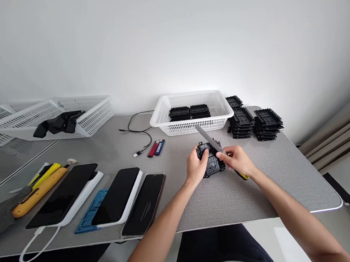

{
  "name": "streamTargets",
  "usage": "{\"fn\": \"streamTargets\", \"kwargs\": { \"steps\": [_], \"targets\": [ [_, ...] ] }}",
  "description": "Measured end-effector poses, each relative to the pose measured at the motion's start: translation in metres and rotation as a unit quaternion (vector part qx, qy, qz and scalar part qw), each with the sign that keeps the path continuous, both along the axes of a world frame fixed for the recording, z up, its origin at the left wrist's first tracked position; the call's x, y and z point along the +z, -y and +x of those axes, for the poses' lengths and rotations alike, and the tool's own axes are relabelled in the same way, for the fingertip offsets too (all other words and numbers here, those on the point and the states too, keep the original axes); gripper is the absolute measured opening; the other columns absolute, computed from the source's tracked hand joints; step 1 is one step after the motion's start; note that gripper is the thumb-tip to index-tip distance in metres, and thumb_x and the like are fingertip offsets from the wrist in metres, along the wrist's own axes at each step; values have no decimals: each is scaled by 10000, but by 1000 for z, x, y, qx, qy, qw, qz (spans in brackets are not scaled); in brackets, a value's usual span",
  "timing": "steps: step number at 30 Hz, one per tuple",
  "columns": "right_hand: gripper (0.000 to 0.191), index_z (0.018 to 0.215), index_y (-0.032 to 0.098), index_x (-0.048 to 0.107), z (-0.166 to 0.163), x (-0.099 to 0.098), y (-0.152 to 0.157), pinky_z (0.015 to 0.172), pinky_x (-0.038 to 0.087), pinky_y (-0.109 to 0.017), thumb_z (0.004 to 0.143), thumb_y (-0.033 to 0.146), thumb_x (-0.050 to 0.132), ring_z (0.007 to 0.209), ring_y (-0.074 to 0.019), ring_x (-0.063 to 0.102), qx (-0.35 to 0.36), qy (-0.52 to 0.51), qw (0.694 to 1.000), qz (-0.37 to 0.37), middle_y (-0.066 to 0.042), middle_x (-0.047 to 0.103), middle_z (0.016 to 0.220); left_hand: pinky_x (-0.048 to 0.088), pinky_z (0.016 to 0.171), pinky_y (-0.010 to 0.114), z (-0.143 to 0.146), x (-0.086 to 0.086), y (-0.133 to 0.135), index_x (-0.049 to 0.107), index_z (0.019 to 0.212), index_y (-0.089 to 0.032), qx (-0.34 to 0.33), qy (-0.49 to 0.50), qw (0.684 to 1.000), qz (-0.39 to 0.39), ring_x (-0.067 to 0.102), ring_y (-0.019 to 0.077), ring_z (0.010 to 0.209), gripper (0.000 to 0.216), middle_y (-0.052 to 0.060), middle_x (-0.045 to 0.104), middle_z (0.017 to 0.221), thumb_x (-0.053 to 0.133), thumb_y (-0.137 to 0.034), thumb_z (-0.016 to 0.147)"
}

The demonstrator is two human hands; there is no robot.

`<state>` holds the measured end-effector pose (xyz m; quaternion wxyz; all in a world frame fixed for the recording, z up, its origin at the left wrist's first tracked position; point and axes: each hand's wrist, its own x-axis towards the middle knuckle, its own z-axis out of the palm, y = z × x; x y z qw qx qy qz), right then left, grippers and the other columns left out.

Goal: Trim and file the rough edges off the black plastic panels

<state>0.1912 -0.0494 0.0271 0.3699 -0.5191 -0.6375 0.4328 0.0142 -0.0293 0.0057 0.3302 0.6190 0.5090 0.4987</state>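
Observation:
My left hand [196, 165] is closed on the left side of a black plastic part [213, 165] with toothed edges, its thumb lying across the top face. In my right hand [238, 160] is a flat metal file [207, 136], gripped near the base of its blade; the end of its black and yellow handle sticks out below the palm. The blade slants up and left across the upper right of the part. From this angle I cannot tell whether it touches the plastic.
Behind my hands stands a white basket [192, 126] with black parts [199, 111] inside. Stacks of similar parts [242, 122] are on its right. Phones [116, 195], two USB sticks [159, 147], a cable [150, 138], a yellow-handled tool [41, 192] and another basket [97, 114] lie leftward.

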Motion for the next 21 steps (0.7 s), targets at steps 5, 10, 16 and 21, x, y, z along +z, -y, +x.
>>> {"fn": "streamTargets", "kwargs": {
  "steps": [5, 10, 16, 21],
  "targets": [
    [527, 618, 185, 504, -5, 1, 5, 413, 335, -223, 869, 648, 524, 399, -100, 488, 27, 33, 999, -25, 27, 502, 533, 483, 722, 296, 1, 3, 1, 621, 935, -189, 7, -25, 999, 23, 674, 201, 806, 152, 44, 714, 863, 558, -317, 881],
    [534, 601, 177, 533, -7, 5, 4, 400, 340, -214, 896, 619, 491, 377, -90, 481, 11, 58, 998, -28, 13, 540, 538, 465, 685, 289, 2, 3, 3, 620, 930, -185, 21, -41, 999, 17, 658, 203, 786, 145, 44, 701, 841, 564, -304, 868],
    [514, 568, 181, 524, -5, 7, 5, 389, 340, -214, 881, 588, 528, 359, -92, 471, -4, 57, 998, -41, 17, 523, 501, 474, 754, 307, 3, 0, 1, 636, 969, -186, 1, -13, 1000, 13, 657, 209, 837, 179, 48, 710, 890, 566, -322, 876],
    [538, 561, 184, 517, -3, 5, 3, 367, 324, -215, 867, 627, 520, 342, -96, 459, -21, 37, 997, -65, 13, 518, 478, 479, 812, 328, 2, -5, -2, 639, 987, -186, 1, 21, 1000, -2, 671, 229, 894, 212, 62, 720, 942, 575, -352, 871]
  ]
}}
